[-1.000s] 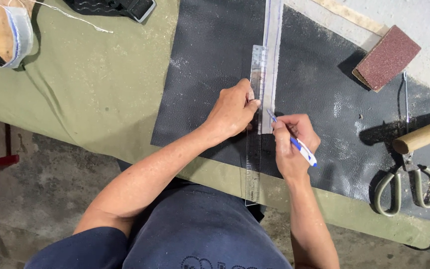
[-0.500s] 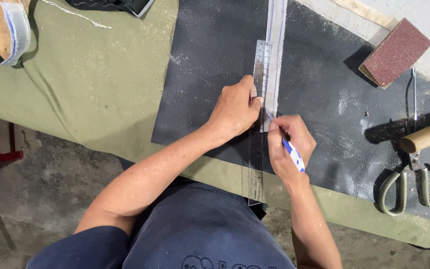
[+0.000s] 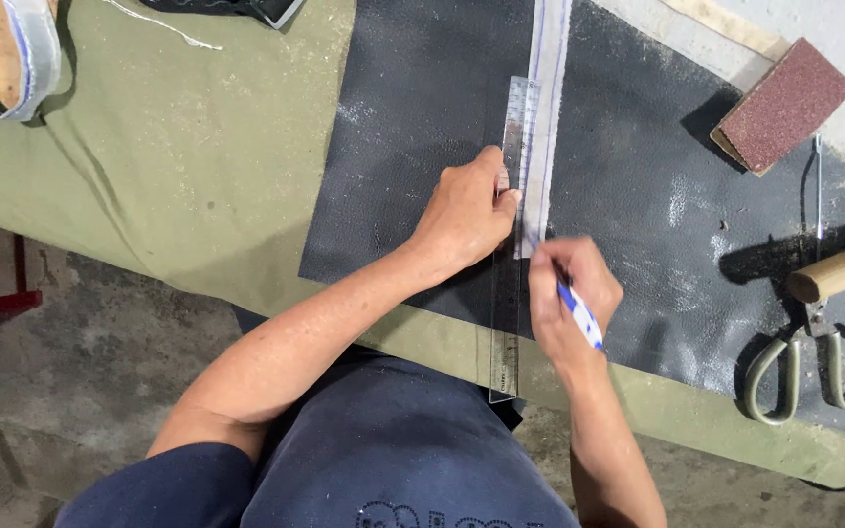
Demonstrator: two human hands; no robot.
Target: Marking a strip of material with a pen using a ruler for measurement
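My left hand (image 3: 466,215) presses a clear plastic ruler (image 3: 510,293) flat on a black leather sheet (image 3: 422,127). The ruler runs lengthwise away from me and overhangs the table's near edge. My right hand (image 3: 569,303) holds a blue and white pen (image 3: 579,315), its tip against the ruler's right edge. A pale strip (image 3: 545,88) lies along that same edge, stretching toward the far side of the sheet.
A sanding block with reddish grit (image 3: 784,106) lies at the back right. Scissors (image 3: 814,362) and a wooden handle (image 3: 843,269) rest at the right. An olive cloth (image 3: 168,156) covers the table; a shoe sole (image 3: 2,54) sits at the far left.
My right hand with the pen has slid a little along the ruler's right edge. My left hand stays pressed on the ruler. The view has shifted slightly.
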